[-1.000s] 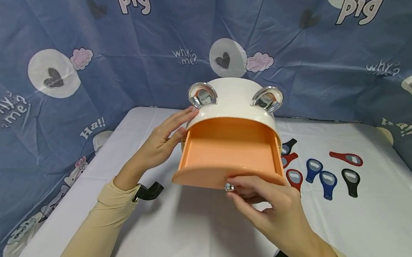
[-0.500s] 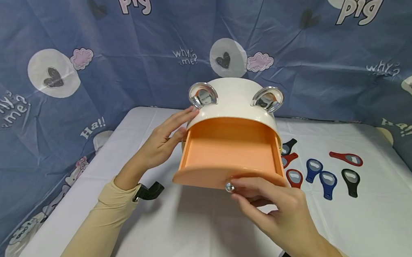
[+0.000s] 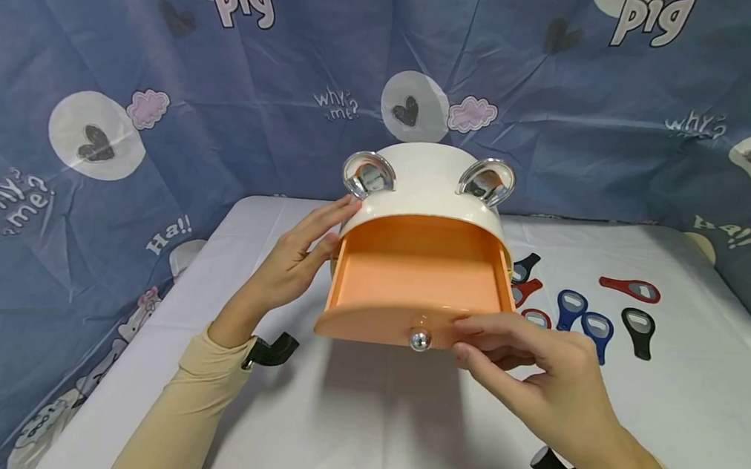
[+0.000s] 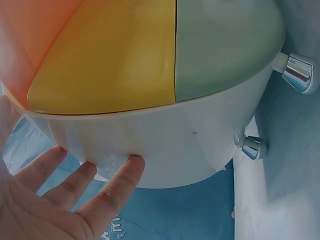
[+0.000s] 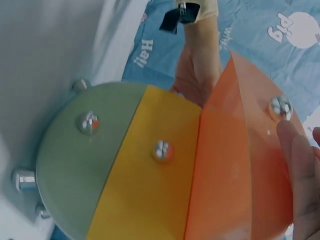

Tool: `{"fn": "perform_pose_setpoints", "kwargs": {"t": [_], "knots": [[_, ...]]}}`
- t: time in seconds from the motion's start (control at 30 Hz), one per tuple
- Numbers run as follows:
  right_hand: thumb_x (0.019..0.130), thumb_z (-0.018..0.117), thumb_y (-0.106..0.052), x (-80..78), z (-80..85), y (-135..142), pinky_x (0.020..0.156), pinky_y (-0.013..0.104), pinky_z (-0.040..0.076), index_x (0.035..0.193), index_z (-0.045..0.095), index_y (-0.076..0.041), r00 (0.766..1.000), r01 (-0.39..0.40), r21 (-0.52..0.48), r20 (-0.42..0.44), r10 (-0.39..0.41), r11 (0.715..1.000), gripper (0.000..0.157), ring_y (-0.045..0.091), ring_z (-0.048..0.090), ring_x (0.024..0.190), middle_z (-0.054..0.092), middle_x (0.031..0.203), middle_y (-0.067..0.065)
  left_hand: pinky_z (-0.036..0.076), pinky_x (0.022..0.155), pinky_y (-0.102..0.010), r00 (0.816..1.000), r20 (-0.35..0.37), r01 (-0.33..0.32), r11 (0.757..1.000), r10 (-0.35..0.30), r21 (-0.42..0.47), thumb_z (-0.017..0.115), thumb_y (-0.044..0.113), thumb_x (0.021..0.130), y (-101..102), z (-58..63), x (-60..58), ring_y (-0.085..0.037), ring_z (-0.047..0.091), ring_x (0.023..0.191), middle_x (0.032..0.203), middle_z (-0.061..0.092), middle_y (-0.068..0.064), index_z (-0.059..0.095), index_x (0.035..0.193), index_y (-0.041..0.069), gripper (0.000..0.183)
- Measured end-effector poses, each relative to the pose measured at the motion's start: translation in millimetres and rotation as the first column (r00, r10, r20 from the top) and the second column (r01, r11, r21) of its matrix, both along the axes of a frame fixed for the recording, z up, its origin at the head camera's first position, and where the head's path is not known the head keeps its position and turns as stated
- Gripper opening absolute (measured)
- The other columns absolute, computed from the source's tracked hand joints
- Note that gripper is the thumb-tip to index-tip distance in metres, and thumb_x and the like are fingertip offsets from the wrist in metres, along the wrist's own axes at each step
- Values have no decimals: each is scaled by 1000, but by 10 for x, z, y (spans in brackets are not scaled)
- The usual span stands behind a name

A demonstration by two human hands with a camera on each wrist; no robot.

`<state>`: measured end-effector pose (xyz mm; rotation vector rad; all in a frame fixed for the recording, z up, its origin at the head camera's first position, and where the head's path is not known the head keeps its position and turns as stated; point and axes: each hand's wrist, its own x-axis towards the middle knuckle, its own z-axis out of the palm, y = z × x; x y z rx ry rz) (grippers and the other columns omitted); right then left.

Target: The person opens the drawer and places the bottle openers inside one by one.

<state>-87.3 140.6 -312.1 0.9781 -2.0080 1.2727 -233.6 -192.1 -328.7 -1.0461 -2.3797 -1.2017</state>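
Note:
A small white rounded drawer cabinet (image 3: 423, 183) with two silver ears stands on the table. Its top orange drawer (image 3: 422, 272) is pulled out, with nothing inside. A silver ball knob (image 3: 420, 340) sits on the drawer front. My left hand (image 3: 288, 268) rests extended fingers on the cabinet's left side. My right hand (image 3: 551, 376), fingers slightly bent, is just right of the knob by the drawer front and holds nothing. In the right wrist view, a yellow drawer (image 5: 142, 190) and a green drawer (image 5: 70, 155) below the orange one are shut, each with a silver knob.
Several bottle openers lie right of the cabinet, among them a red bottle opener (image 3: 632, 289), a blue bottle opener (image 3: 598, 334) and a black bottle opener (image 3: 638, 332). Some are partly hidden by the cabinet or right hand. A blue patterned cloth (image 3: 282, 70) hangs behind the white-covered table.
My right hand has let go of the silver knob and moved right along the drawer front. My left hand and the pulled-out drawer stay where they were.

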Motion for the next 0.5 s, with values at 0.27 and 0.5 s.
{"fn": "perform_pose_setpoints", "kwargs": {"t": [0.27,0.5], "knots": [[75,85,19,-22,95,184,57,17,60,105,81,-9,997,70,-39,39,-69,997,41,2,74,63,82,87,0,37,129,-59,1000,11,4,1000,-4,-3,43,39,117,-7,3,-2,-20,37,161,174,37,5,46,165,30,49],[82,81,18,-92,225,389,53,18,56,104,79,-7,970,193,-2,149,-191,981,34,4,63,51,71,70,-6,37,129,-58,1000,8,6,1000,-6,1,44,37,117,-8,-2,-6,-20,37,161,174,38,5,46,165,28,49]]}}
